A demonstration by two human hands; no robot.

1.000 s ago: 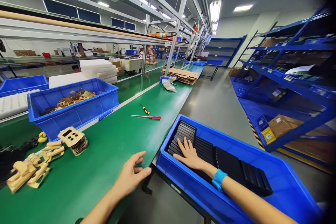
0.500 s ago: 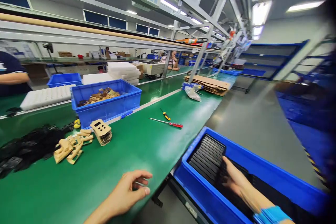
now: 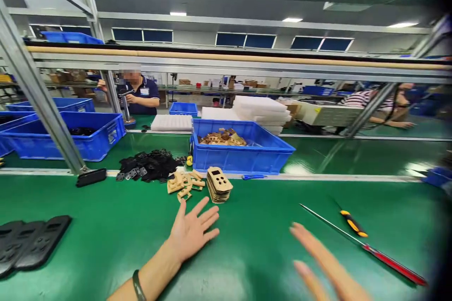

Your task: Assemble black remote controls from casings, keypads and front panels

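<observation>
My left hand (image 3: 193,231) hovers open over the green bench top (image 3: 106,244), fingers spread, a short way in front of a stack of tan cut-out plates (image 3: 219,185). My right hand (image 3: 319,261) is stretched out flat and blurred by motion, holding nothing, left of a long red-handled screwdriver (image 3: 370,250) and a short yellow-and-black one (image 3: 353,223). Loose tan pieces (image 3: 185,183) lie beside the stack.
A blue bin (image 3: 243,155) of tan parts stands behind the stack, with a heap of black parts (image 3: 150,167) to its left. Black panels (image 3: 30,244) lie at the near left. A slanted metal post (image 3: 42,103) rises there. Two people work across the line.
The view has swung left, away from the blue bin of black trays. My right hand has come out of that bin empty and now sweeps over the bench; my left hand has opened wider.
</observation>
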